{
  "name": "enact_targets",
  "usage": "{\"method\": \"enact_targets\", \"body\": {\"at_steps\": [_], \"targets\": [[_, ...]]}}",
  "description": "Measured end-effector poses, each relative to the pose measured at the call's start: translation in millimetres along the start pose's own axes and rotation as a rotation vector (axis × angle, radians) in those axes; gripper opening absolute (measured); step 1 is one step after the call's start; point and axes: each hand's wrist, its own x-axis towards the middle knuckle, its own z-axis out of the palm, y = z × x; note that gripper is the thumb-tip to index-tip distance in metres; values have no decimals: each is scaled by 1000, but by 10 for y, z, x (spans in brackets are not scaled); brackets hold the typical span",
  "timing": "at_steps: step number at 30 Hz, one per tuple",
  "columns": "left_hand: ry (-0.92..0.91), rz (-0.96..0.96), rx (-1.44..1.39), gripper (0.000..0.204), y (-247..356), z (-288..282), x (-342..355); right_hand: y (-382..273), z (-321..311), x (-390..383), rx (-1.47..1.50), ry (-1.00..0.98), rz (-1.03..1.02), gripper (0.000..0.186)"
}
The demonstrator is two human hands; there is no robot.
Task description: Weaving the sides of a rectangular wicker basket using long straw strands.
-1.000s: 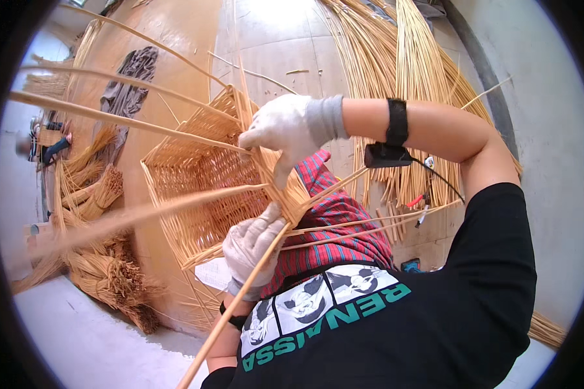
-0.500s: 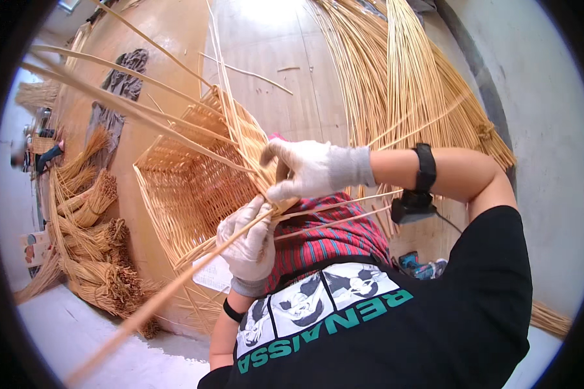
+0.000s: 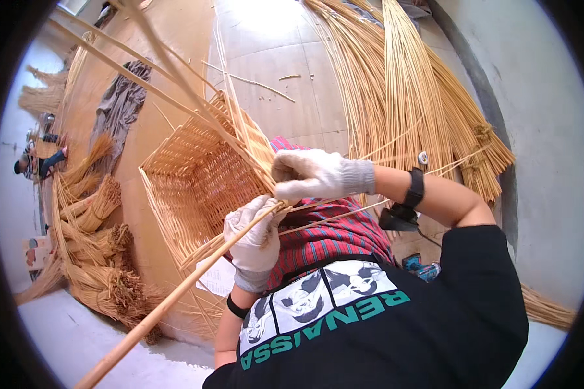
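An open wicker basket (image 3: 175, 191) rests tilted against a red striped cloth (image 3: 331, 233) on my lap, its opening toward the left. Long willow rods stick out from its near rim. My left hand (image 3: 254, 243), in a white glove, is closed around the rim where a thick willow rod (image 3: 143, 322) runs off to the lower left. Beside it, my right hand (image 3: 318, 174), also gloved, has its fingers curled in a pinch at the rim's corner, where several rods meet. Its fingertips are partly hidden, and the rods there overlap.
Large bundles of long willow rods (image 3: 412, 91) lie on the floor at the far right. More tied bundles (image 3: 104, 272) are stacked at the left, near a dark crumpled cloth (image 3: 120, 104). Another person (image 3: 42, 155) sits at the far left. Loose rod pieces (image 3: 256, 84) lie on the floor ahead.
The rods rising to the upper left have swung upward and right. My right hand has shifted slightly right and down along the rim; my left hand still grips beside it.
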Motion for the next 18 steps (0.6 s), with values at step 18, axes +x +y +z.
{"method": "enact_targets", "body": {"at_steps": [18], "targets": [[-402, -513, -851, 20, -300, -318, 369, -95, 386, 36, -167, 230, 166, 51]]}}
